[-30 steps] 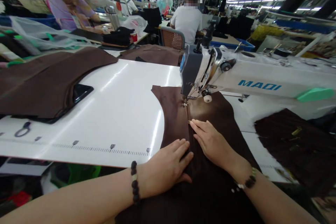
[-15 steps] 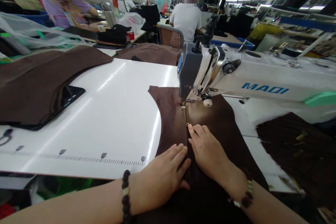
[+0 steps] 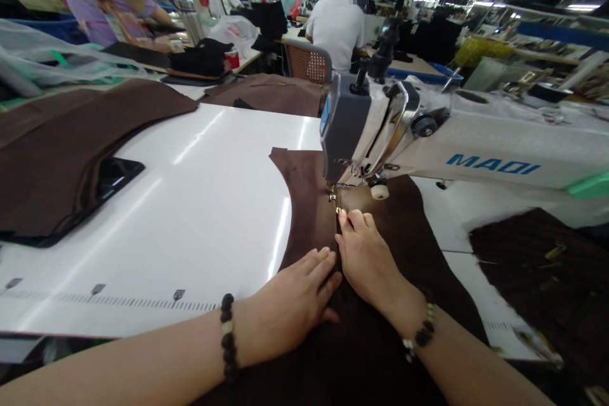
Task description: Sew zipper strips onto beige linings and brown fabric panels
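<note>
Dark brown fabric [image 3: 404, 235] lies under the presser foot [image 3: 332, 195] of a white sewing machine [image 3: 504, 146]. A zipper runs down the fabric towards me, with a small gold zipper slider [image 3: 337, 210] just in front of the foot. My right hand [image 3: 368, 250] has its fingers bent together at the slider, the fingertips touching it. My left hand [image 3: 290, 301] rests flat on the fabric to the left of the zipper line, fingers stretched forward and thumb apart. Beaded bracelets circle both wrists.
Stacked brown fabric pieces [image 3: 80, 146] lie on the left of the white table [image 3: 214, 203], over a dark glossy object [image 3: 121, 174]. More dark cloth [image 3: 528, 266] with gold zipper pulls sits at the right. Co-workers sit beyond, one in a white shirt [image 3: 335, 32].
My right hand and the gold slider have moved forward, closer to the presser foot. My left hand has shifted slightly forward too. The view has turned a little.
</note>
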Demonstrator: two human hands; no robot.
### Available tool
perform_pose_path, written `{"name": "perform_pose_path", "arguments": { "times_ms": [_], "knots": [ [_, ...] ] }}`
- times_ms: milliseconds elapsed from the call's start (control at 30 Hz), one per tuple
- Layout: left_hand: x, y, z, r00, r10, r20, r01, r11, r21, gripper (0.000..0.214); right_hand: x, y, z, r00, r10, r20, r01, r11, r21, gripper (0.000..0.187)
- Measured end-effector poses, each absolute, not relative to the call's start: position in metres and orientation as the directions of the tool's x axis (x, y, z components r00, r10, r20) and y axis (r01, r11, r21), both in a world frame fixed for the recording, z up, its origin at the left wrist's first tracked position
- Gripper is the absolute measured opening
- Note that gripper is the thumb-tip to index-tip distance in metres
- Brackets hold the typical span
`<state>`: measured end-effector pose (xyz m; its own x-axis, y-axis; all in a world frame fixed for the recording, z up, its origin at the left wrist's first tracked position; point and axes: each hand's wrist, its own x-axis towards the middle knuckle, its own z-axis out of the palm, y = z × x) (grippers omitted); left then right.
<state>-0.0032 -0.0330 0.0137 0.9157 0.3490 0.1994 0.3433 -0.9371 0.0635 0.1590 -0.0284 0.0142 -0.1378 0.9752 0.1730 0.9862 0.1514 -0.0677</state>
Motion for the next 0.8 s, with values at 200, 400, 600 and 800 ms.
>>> {"name": "perform_pose_path", "arguments": {
  "times_ms": [200, 400, 600, 800],
  "knots": [
    [0.0, -0.018, 0.016, 0.92, 0.347, 0.181, 0.339, -0.938, 0.077, 0.048, 0.156, -0.013, 0.013, -0.047, 0.984, 0.17, 0.988, 0.071, -0.138, 0.038],
    [-0.001, -0.006, 0.017, 0.921, 0.335, 0.2, 0.324, -0.942, 0.09, 0.045, 0.158, 0.001, 0.015, -0.066, 0.984, 0.164, 0.991, 0.084, -0.108, 0.039],
    [-0.002, -0.001, 0.018, 0.917, 0.357, 0.177, 0.335, -0.931, 0.142, 0.038, 0.185, 0.003, 0.015, -0.227, 0.949, 0.217, 0.902, 0.289, -0.322, 0.041],
    [-0.007, -0.011, 0.017, 0.892, 0.419, 0.169, 0.396, -0.906, 0.151, 0.054, 0.188, -0.033, 0.011, -0.226, 0.965, 0.135, 0.959, 0.245, -0.142, 0.046]
  ]
}}
